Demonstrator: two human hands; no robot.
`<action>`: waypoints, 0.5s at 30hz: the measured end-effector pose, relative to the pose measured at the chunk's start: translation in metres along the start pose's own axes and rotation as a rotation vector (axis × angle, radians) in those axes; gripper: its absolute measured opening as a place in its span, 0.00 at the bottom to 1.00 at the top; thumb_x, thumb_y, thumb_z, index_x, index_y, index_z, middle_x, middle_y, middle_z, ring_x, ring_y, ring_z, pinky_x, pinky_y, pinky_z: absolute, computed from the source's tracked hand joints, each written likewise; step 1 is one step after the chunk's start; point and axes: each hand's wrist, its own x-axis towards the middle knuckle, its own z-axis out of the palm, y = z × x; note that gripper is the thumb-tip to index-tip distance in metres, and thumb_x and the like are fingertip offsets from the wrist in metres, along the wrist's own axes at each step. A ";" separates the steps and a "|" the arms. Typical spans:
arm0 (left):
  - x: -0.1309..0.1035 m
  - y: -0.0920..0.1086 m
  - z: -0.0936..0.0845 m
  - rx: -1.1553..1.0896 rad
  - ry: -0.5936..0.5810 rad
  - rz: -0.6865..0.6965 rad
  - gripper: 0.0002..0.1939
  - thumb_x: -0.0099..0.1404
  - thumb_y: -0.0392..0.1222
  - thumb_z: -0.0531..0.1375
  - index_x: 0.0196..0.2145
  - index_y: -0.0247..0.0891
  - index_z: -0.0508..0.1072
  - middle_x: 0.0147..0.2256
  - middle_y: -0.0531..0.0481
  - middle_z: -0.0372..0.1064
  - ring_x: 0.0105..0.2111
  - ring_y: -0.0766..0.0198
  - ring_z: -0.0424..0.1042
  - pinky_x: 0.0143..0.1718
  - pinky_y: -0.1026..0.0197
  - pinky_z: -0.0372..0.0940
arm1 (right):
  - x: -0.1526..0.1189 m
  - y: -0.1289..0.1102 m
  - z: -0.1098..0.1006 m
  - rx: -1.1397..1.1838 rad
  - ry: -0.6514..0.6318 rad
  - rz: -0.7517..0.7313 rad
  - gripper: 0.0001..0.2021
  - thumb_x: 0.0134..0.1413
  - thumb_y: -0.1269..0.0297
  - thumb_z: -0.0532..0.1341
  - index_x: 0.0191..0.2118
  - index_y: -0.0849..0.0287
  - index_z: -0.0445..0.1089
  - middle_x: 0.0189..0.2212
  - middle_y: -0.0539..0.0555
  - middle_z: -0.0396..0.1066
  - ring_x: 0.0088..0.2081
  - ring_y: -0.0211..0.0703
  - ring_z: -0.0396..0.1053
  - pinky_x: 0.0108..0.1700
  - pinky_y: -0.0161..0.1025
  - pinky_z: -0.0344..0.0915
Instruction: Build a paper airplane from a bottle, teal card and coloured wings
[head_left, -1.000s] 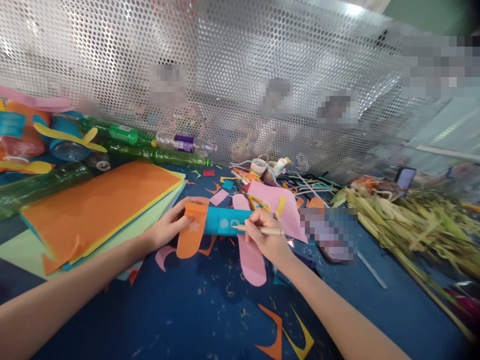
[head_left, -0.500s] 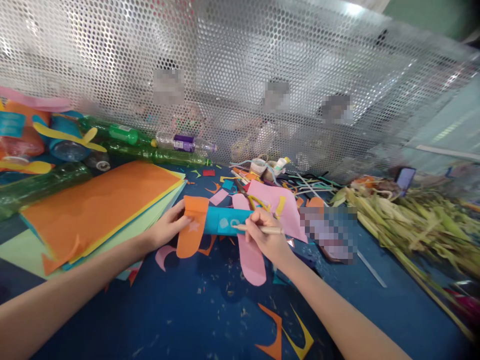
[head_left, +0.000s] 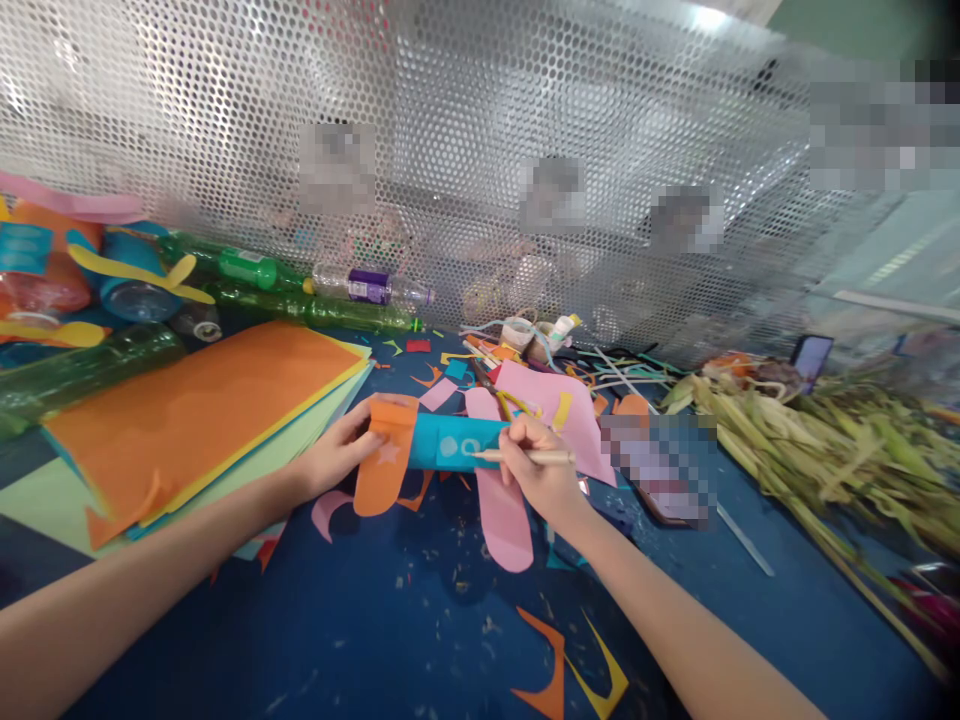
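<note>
A bottle wrapped in turquoise paper [head_left: 450, 443] lies on its side on the blue table [head_left: 420, 620], with an orange paper wing [head_left: 382, 460] at its left end and a pink paper wing [head_left: 501, 510] below it. My left hand [head_left: 341, 450] grips the orange end and holds the bottle still. My right hand [head_left: 536, 465] holds a tan pen [head_left: 529, 457], whose tip touches the turquoise paper beside small pale circles.
A stack of orange, yellow and green sheets [head_left: 195, 420] lies at the left, green plastic bottles [head_left: 300, 305] behind it. Pink paper and scraps [head_left: 555, 400] sit behind my right hand. Dried green stalks [head_left: 817, 440] fill the right. A perforated metal screen [head_left: 480, 150] closes the back.
My right hand has shifted slightly right and tilted the pen flatter, its tip still on the turquoise paper. My left hand keeps its grip.
</note>
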 end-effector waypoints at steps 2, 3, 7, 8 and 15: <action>0.000 -0.001 0.000 0.007 -0.005 -0.007 0.22 0.62 0.45 0.51 0.53 0.39 0.65 0.50 0.44 0.68 0.51 0.53 0.65 0.52 0.53 0.62 | 0.000 0.000 0.000 0.007 0.004 0.016 0.13 0.57 0.68 0.54 0.23 0.54 0.52 0.10 0.41 0.59 0.14 0.34 0.58 0.23 0.33 0.58; 0.000 -0.002 -0.001 0.014 -0.005 -0.013 0.22 0.62 0.45 0.51 0.53 0.39 0.65 0.50 0.44 0.68 0.52 0.53 0.65 0.52 0.53 0.62 | 0.000 0.000 -0.001 0.015 0.007 0.023 0.13 0.57 0.68 0.54 0.23 0.54 0.51 0.10 0.41 0.58 0.14 0.34 0.57 0.23 0.33 0.58; -0.001 -0.005 -0.002 0.045 0.014 -0.047 0.24 0.62 0.47 0.52 0.54 0.38 0.64 0.51 0.43 0.67 0.49 0.52 0.67 0.50 0.53 0.64 | 0.001 0.000 -0.001 0.055 0.028 0.034 0.14 0.57 0.68 0.54 0.23 0.54 0.50 0.10 0.40 0.57 0.13 0.33 0.55 0.22 0.33 0.56; -0.001 -0.006 -0.002 0.053 0.019 -0.050 0.24 0.62 0.47 0.52 0.54 0.38 0.64 0.51 0.43 0.67 0.49 0.52 0.68 0.49 0.54 0.65 | 0.001 0.001 -0.001 0.062 0.030 0.033 0.14 0.57 0.68 0.54 0.23 0.54 0.50 0.10 0.40 0.57 0.13 0.33 0.55 0.22 0.33 0.57; -0.001 -0.006 -0.003 0.084 0.006 -0.052 0.24 0.62 0.49 0.52 0.54 0.37 0.64 0.52 0.42 0.67 0.50 0.52 0.67 0.49 0.54 0.65 | 0.001 0.002 -0.001 0.074 0.017 0.014 0.14 0.58 0.66 0.54 0.23 0.54 0.51 0.11 0.42 0.59 0.14 0.34 0.57 0.23 0.34 0.58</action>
